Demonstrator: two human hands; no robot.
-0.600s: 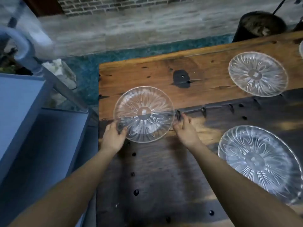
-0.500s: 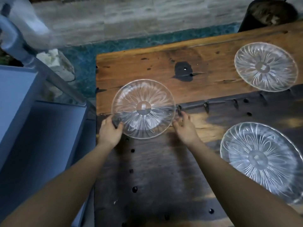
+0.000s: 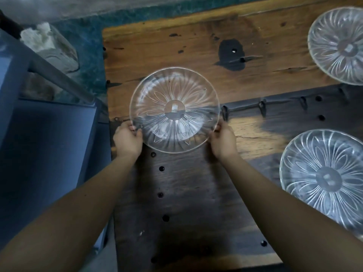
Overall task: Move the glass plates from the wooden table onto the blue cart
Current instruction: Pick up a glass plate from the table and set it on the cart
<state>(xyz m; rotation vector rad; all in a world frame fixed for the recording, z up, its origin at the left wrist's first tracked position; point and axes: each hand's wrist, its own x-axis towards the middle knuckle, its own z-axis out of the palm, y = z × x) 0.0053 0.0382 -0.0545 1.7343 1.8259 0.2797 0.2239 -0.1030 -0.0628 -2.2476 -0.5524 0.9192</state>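
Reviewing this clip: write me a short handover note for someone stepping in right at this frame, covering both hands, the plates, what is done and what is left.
Left hand: gripping the near-left rim of the held glass plate.
Right hand: gripping the near-right rim of the same plate.
Held plate: over the left end of the wooden table; whether it is clear of the surface cannot be told.
Other plates: far-right plate and near-right plate both lie on the table.
Blue cart: left of the table; no plate shows on the visible shelf.
Done: first plate gripped. Left: carry it to the cart, then move the other two.
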